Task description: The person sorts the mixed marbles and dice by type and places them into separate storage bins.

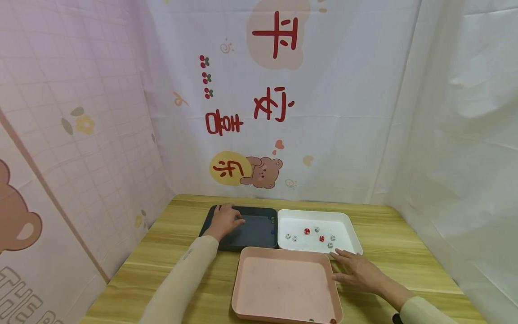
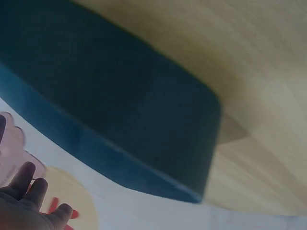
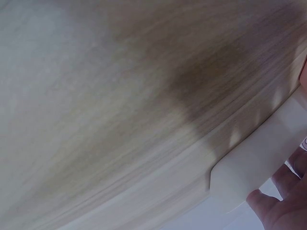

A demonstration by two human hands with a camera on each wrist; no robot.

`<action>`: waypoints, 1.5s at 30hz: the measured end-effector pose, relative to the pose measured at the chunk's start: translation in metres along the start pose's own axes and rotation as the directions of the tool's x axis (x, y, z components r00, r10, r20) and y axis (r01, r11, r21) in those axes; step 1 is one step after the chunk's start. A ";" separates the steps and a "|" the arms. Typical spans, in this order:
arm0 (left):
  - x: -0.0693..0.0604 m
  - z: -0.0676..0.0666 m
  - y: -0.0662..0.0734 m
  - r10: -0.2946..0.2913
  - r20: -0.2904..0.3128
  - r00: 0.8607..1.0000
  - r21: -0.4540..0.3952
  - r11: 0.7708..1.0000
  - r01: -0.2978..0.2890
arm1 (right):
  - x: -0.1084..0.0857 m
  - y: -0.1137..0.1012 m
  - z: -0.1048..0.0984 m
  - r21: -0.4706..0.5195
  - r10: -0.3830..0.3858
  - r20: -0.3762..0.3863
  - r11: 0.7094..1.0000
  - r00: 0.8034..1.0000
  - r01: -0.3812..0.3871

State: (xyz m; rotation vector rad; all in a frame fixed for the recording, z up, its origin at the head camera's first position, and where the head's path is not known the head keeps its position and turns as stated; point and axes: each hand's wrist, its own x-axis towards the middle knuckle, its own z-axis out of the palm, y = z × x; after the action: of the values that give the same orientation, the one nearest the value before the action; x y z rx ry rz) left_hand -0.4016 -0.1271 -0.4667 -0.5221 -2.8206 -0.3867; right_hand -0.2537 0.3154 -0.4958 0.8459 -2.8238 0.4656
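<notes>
My left hand [image 1: 225, 220] is over the left part of a dark blue-grey tray [image 1: 248, 231], its fingers loosely bent with nothing seen in them. In the left wrist view, its fingers [image 2: 36, 191] are spread beyond the tray wall [image 2: 120, 105]. My right hand [image 1: 358, 271] is spread beside the near right corner of a white tray [image 1: 340, 220] and the right rim of a pink tray [image 1: 283, 283]. Whether its fingertips touch either rim, I cannot tell. In the white tray lie red dice [image 1: 307, 231] and several pale dice [image 1: 333, 238].
Small blue and green pieces [image 1: 272, 220] lie at the dark tray's right end. Two little pieces, one reddish-brown [image 1: 333, 321], are at the pink tray's near edge. The trays stand close together on a wood-grain table [image 1: 388, 234], with printed cloth [image 1: 344, 112] hanging behind and at both sides.
</notes>
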 end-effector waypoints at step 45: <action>0.004 0.001 0.028 0.065 0.087 0.994 -0.110 0.992 -0.056 | 0.001 -0.002 -0.002 -0.002 -0.002 0.001 1.000 1.000 0.002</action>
State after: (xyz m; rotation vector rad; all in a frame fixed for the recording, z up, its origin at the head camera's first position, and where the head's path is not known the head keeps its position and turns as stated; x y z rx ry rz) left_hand -0.3949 -0.1004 -0.4604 -0.6617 -2.8743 -0.5169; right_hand -0.2533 0.3135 -0.4935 0.8492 -2.8236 0.4622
